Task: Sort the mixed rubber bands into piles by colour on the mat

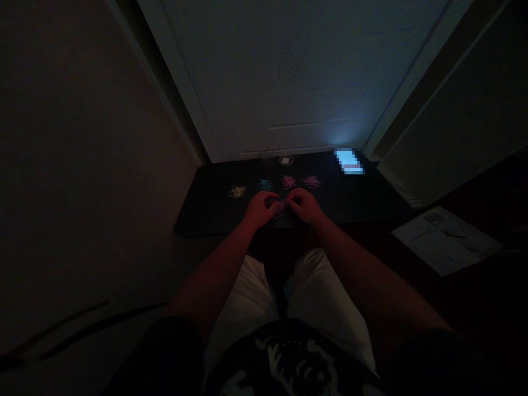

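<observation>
In dim light my left hand [262, 209] rests at the front of a dark low table [350, 201], thumb and fingers curled in toward a small purple pile of thin pieces [280, 207]. From the other side my right hand [303, 204] meets it, fingers pinched at the pile's edge. Whatever sits between the fingertips is too dark and small to make out. Just beyond my hands lie separate heaps of thin stick-like bits: a pale yellow heap [237, 191], a blue heap [265, 184], a red-pink heap [288, 181] and a pink heap [312, 181].
A glowing, blurred-out screen [348, 160] lies at the table's back right. Near the back edge sits a small round item with a pale square [286, 160]. A pale panel [289, 110] rises behind the table. On the floor at right is a light flat sheet [445, 242].
</observation>
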Motion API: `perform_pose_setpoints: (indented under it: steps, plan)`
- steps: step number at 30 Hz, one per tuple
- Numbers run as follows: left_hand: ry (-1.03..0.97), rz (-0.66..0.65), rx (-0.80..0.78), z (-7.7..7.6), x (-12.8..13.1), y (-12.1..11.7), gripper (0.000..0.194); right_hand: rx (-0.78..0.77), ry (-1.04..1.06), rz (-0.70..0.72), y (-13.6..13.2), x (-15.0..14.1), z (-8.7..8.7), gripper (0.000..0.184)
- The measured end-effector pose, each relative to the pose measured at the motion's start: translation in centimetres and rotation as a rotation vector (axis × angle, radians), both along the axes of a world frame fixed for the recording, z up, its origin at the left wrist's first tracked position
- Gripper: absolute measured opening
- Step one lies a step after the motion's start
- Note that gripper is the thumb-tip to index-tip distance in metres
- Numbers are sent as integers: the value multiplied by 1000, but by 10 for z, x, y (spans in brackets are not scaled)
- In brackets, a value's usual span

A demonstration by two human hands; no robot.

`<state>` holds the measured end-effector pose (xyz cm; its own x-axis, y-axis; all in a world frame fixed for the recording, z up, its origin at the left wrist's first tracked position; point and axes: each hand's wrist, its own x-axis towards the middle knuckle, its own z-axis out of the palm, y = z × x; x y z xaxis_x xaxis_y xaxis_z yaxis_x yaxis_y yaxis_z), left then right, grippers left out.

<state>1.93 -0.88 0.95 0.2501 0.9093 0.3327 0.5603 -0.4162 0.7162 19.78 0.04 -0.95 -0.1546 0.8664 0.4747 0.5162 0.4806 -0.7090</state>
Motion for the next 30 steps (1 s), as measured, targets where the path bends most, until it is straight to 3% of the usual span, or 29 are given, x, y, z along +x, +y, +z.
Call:
perform_pose_setpoints:
  steps: [5,14,21,27,30]
  plan:
    - [78,-32,172,0,6,3,16,8,16,21,-1,-1,1,9]
    - [2,-19,150,-9,8,6,9,35,-18,50,-3,-3,1,9]
    - [-116,68,152,-11,4,4,8,39,-48,-66,-4,-1,-1,6]
    - [-101,58,129,-12,4,6,9,124,-92,23,-9,-3,1,23]
    - [-84,42,118,-12,5,6,9,147,-130,55,-10,-4,3,18]
